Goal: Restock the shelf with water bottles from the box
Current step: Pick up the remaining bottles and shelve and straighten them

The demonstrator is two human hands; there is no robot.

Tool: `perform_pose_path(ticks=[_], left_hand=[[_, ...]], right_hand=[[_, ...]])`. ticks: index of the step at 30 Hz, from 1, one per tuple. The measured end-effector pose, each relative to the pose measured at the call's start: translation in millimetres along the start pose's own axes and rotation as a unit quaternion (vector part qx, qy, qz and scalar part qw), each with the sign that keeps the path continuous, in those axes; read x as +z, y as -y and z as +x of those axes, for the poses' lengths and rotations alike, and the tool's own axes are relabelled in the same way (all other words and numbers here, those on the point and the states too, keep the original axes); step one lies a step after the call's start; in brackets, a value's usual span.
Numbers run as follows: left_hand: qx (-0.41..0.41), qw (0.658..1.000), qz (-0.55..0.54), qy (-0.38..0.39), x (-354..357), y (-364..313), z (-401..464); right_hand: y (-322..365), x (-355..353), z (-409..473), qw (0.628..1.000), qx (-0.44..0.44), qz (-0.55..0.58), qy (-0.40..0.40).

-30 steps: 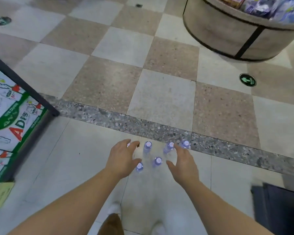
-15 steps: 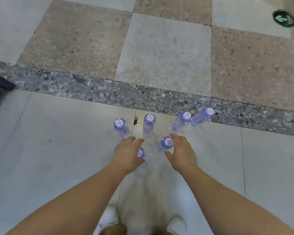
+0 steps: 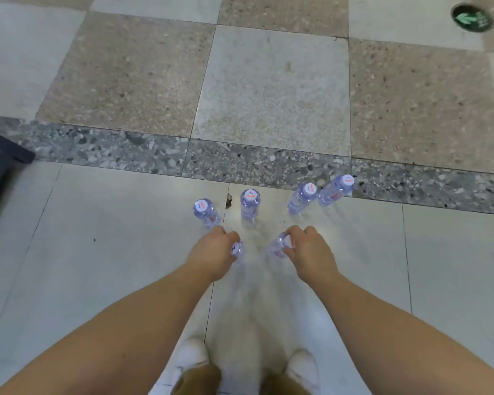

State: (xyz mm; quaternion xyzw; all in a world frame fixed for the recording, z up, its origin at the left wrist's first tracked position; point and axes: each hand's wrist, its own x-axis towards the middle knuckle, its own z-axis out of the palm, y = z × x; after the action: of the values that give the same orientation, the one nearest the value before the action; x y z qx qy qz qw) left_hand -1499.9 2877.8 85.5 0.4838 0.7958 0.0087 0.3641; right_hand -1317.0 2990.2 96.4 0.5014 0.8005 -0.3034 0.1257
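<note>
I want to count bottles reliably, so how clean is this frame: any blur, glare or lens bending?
Head view: the four free bottles are sharp enough to count; both hands and their bottles are softly smeared; left and right edges streak; floor lines bow; no strong glare, soft even light.

Six water bottles in all: four (image 3: 206, 210) (image 3: 249, 202) (image 3: 302, 197) (image 3: 336, 189) standing free on the floor, plus two nearer ones (image 3: 238, 250) (image 3: 280, 246), one gripped in each of two hands (image 3: 213, 253) (image 3: 308, 252).
</note>
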Motion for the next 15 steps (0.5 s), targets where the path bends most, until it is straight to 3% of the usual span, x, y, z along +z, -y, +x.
perform_pose_path(ticks=[4, 7, 15], left_hand=[[0.043, 0.998, 0.036, -0.005, -68.4, -50.3, -52.7], [0.078, 0.989, 0.125, -0.018, -137.8, -108.6, -100.2], [0.250, 0.925, 0.275, -0.076, -328.3, -290.6, -237.3]], right_hand=[[21.1, -74.2, -60.4, 1.000, -0.002, 0.003, 0.004], [43.7, -145.9, -114.1, 1.000, 0.008, 0.027, -0.005], [88.8, -365.5, -286.7, 0.993, 0.050, 0.023, -0.107]])
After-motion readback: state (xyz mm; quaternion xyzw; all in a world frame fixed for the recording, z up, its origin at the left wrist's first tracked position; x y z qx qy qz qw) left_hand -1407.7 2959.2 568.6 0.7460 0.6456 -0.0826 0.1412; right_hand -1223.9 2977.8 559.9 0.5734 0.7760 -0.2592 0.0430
